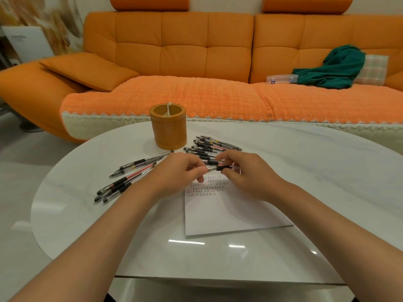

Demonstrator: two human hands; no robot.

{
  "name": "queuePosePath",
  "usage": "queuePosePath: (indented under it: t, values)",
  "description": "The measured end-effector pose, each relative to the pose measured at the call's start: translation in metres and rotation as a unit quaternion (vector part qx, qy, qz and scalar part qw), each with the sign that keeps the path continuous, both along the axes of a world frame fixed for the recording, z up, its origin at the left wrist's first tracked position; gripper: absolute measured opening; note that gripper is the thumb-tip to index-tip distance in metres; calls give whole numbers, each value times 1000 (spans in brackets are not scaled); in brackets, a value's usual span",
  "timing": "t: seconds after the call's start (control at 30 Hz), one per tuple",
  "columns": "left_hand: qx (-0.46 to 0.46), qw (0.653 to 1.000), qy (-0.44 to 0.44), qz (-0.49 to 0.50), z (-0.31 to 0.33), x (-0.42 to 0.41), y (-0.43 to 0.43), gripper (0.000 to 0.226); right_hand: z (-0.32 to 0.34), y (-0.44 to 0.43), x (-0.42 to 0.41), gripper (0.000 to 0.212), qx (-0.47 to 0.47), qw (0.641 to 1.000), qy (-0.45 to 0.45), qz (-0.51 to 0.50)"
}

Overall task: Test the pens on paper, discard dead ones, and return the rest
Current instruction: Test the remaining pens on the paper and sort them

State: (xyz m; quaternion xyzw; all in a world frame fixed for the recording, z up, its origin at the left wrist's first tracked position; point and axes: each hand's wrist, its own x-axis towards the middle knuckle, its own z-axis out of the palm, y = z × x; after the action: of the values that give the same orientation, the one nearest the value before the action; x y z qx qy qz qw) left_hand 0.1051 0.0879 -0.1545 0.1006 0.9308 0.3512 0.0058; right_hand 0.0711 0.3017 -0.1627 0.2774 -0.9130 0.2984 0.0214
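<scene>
Pen [220, 168] sits just above the paper [229, 212]: your left grip [181, 171] pinches its tip end and your right grip [246, 171] its black sleeve. It likely handles light, stiff and slick, so hold that rubber sleeve. Glossy white surface [305, 171] carries loose pens [130, 175] and a bamboo holder [168, 129], with an orange sofa [196, 62] behind.

pen [220, 168] ends: hidden under left hand [177, 171], right hand [246, 173] | paper [229, 212] marks: too small to read
</scene>
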Motion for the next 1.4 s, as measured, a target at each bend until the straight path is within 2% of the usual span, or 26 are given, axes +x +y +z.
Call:
queuePosePath:
  t: [0.17, 0.4, 0.5, 0.73, 0.83, 0.93, 1.03, 1.2, 1.3, 1.4]
  values:
    - [8, 1000, -17, -24, 2, 2, 9, 27, 7, -2, 4, 26, 116, 983, 133, 49]
    - [105, 993, -47, -35, 11, 9, 21, 27, 7, -9, 5, 69, 179, 957, 228, 21]
    - [101, 991, -75, -41, 9, 9, 23, 24, 3, -15, 8, 69, 176, 954, 244, 0]
    - [116, 988, -100, -30, 12, 7, 18, 17, 0, -19, 9, 61, 153, 961, 230, 17]
    - [126, 990, -70, -5, 14, 3, 11, 12, 4, -18, 10, 41, 124, 975, 180, 44]
    - [124, 991, -28, 51, 14, -2, -2, 13, 2, -18, 6, 30, 65, 990, 113, 50]
    - [131, 989, -48, 52, 12, -3, -9, 19, -2, -20, 1, 20, 13, 996, 74, 49]
    - [143, 988, -48, 16, 12, 4, -6, 10, -6, -34, -3, 23, 54, 996, 55, 50]
    - [113, 992, -11, 58, 6, 1, -18, 5, -5, -39, -4, 32, 36, 997, 38, 61]
    - [88, 990, 30, 110, 3, 1, -32, 6, 1, -46, -7, 24, 3, 998, 54, 41]
